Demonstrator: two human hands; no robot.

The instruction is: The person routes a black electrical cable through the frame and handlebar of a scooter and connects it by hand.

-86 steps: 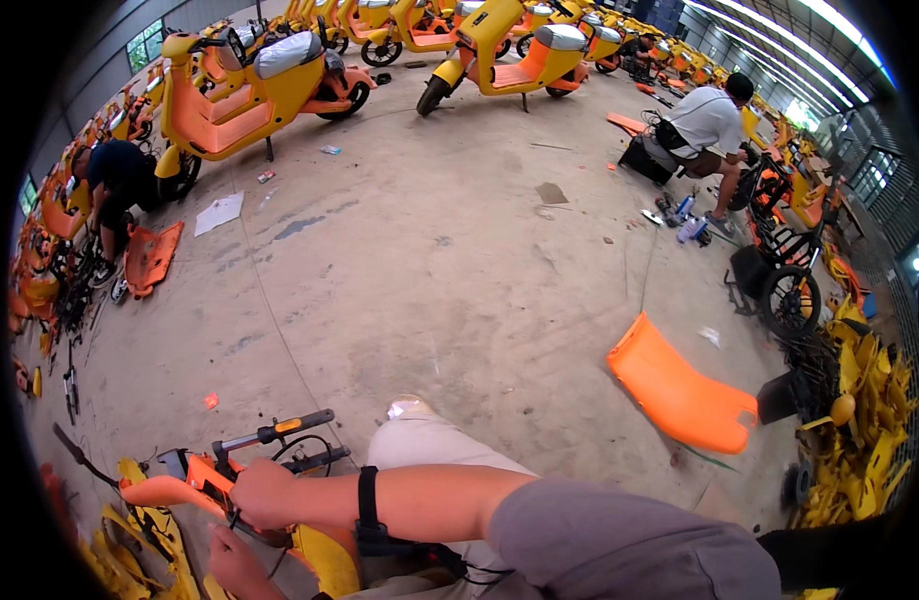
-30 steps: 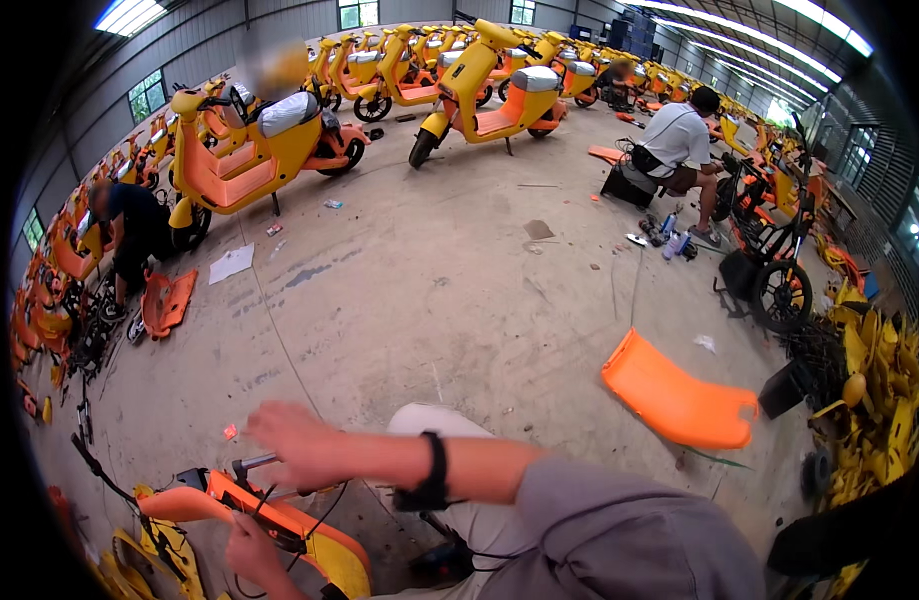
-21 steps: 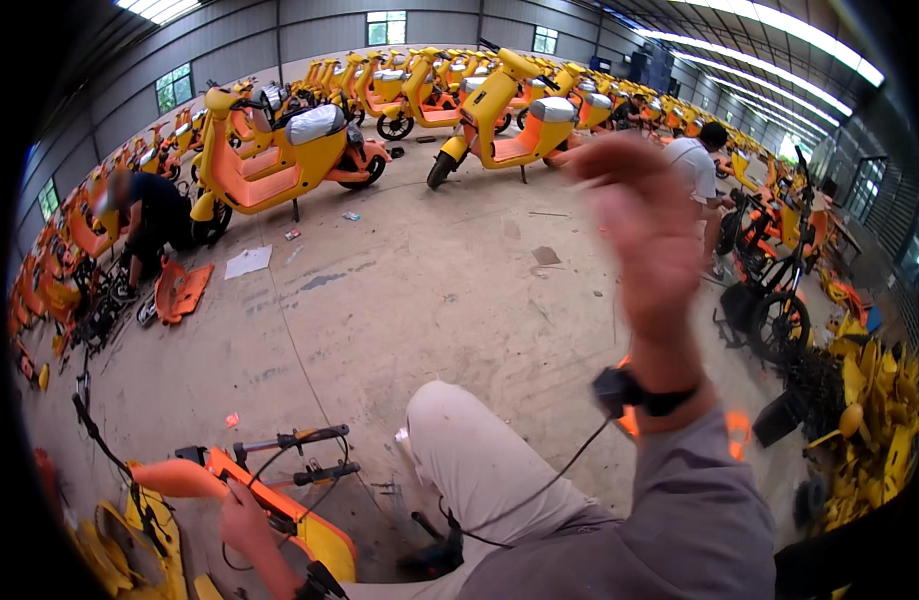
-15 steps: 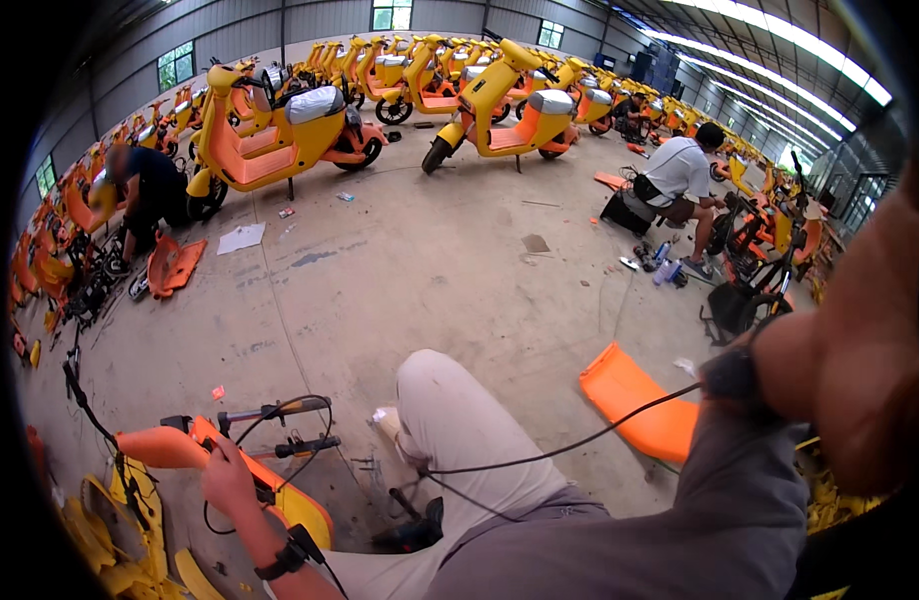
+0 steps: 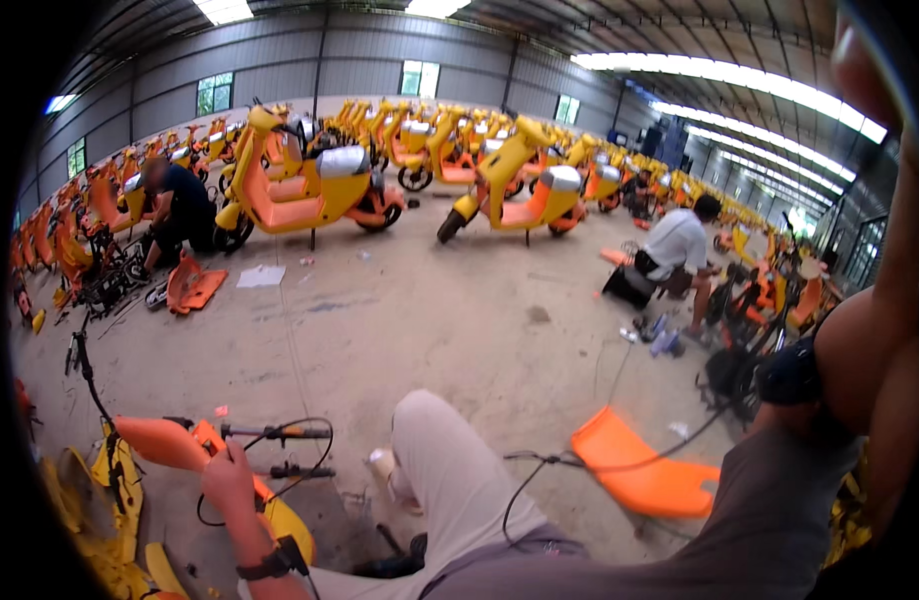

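Observation:
My left hand (image 5: 229,483), with a black strap at the wrist, closes on the edge of an orange and yellow scooter body panel (image 5: 158,442). Beside the fingers a thin black cable (image 5: 330,450) loops out, and two dark fork tubes (image 5: 298,432) stick out to the right. My right arm is raised along the right rim. Only a blurred bit of my right hand (image 5: 866,75) shows high at that rim, so what its fingers do is hidden. A dark cord (image 5: 670,462) runs from my lap to the raised arm.
An orange panel (image 5: 640,470) lies on the floor to my right. Yellow shell parts (image 5: 120,490) are heaped at lower left. Assembled yellow scooters (image 5: 310,195) stand ahead. One person (image 5: 185,205) crouches at left; another (image 5: 678,245) sits at right by scooter parts.
The view has tilted upward, so the floor and scooters sit lower. My right arm has swung further up and toward the right rim. My left hand keeps its grip on the panel.

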